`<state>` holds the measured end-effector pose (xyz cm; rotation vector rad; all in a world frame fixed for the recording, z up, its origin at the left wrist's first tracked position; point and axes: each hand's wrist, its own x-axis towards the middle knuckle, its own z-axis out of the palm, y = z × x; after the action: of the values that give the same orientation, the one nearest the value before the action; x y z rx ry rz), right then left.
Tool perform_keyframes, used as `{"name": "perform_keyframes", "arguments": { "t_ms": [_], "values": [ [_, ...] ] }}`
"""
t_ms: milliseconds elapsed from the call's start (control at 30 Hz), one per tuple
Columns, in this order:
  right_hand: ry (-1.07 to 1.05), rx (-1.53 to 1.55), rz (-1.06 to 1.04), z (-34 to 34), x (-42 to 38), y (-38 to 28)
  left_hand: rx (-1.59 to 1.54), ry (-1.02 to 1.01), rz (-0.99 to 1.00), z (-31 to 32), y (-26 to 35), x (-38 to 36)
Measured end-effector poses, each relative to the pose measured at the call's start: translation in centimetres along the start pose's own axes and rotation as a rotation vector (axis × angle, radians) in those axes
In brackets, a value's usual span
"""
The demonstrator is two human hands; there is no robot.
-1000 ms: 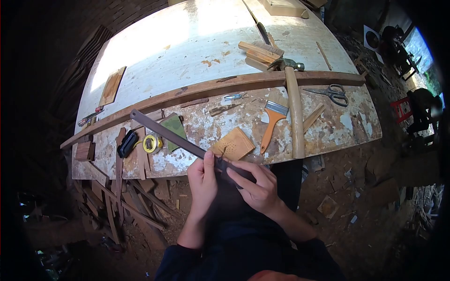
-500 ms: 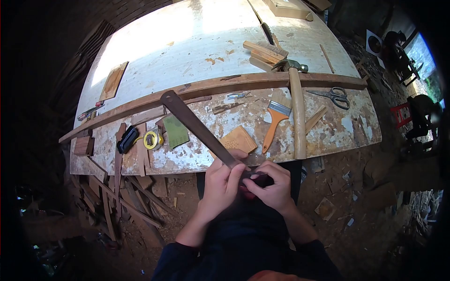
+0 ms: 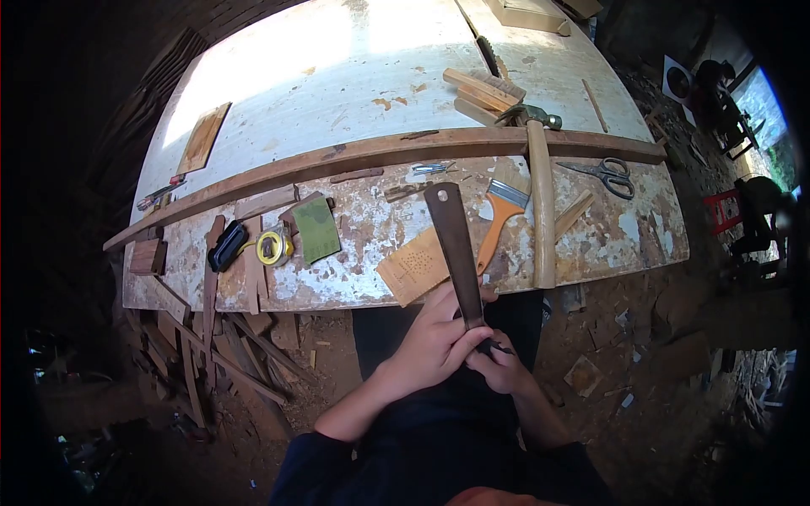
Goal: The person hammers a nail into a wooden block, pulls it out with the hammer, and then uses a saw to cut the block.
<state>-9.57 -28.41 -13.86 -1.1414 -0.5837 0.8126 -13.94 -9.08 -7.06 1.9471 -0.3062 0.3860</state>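
My left hand [image 3: 439,344] is closed around the lower part of a long, flat, dark brown wooden handle [image 3: 456,253], thumb pressed along it. The handle stands up and away from me, with a small hole near its rounded far end. Right against the left hand, my right hand [image 3: 504,371] is closed at the lower end, where a dark edge shows between its fingers. What exactly the right hand grips I cannot tell. Just beyond the hands, at the bench's front edge, lies a tan block with small holes [image 3: 413,268], partly covered by the handle.
On the worn bench [image 3: 354,278] are a paintbrush [image 3: 498,219], a hammer [image 3: 540,202], scissors [image 3: 609,175], green sandpaper [image 3: 315,229] and a tape measure [image 3: 273,246]. A long wooden beam [image 3: 380,153] crosses it. Wood offcuts [image 3: 228,363] lean and lie below on the left.
The handle has swung from leaning far left to nearly upright, its far end moving right and slightly toward me. Both hands have shifted lower and closer together.
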Motion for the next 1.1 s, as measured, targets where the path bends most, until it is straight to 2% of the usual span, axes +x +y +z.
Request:
{"name": "perform_keyframes", "arguments": {
  "t_ms": [33,100,200,233,267,367,400,467,567,633,833,1100],
  "values": [
    [0.015,0.176,0.069,0.1,-0.6,0.7,0.022,-0.012,0.004,-0.1,-0.1,-0.1],
    [0.103,0.077,0.025,1.1,-1.1,0.9,0.062,-0.036,0.009,-0.3,-0.3,-0.3],
    [0.163,-0.226,-0.050,2.2,-0.6,-0.2,0.191,0.024,-0.017,-1.4,0.2,-0.5],
    [0.170,-0.352,-0.077,2.2,-0.4,-0.3,0.230,0.056,0.044,-2.1,-0.7,-1.0],
    [0.181,-0.343,-0.046,1.9,-0.5,0.0,0.222,0.140,0.060,-2.4,-1.8,-1.9],
    [0.227,-0.307,0.045,1.2,-1.3,1.6,0.404,0.344,-0.021,-4.6,-2.0,-2.1],
    [0.252,-0.293,0.070,1.1,-1.4,1.9,0.443,0.358,-0.073,-5.3,-2.2,-2.2],
    [0.273,-0.362,0.092,1.0,-1.5,2.5,0.543,0.320,-0.138,-6.4,-2.7,-2.2],
    [0.286,-0.567,0.029,0.9,-1.5,3.6,0.407,0.236,-0.207,-6.6,-4.8,-3.4],
    [0.338,-0.650,-0.084,1.5,-1.4,4.8,0.383,0.246,-0.196,-6.4,-5.1,-3.5],
    [0.298,-0.715,0.009,1.1,-2.2,6.7,0.368,0.266,-0.200,-6.2,-5.0,-3.6],
    [0.326,-0.879,-0.071,0.3,-1.9,8.7,0.468,0.315,-0.142,-5.7,-5.2,-3.5]
  ]
}}
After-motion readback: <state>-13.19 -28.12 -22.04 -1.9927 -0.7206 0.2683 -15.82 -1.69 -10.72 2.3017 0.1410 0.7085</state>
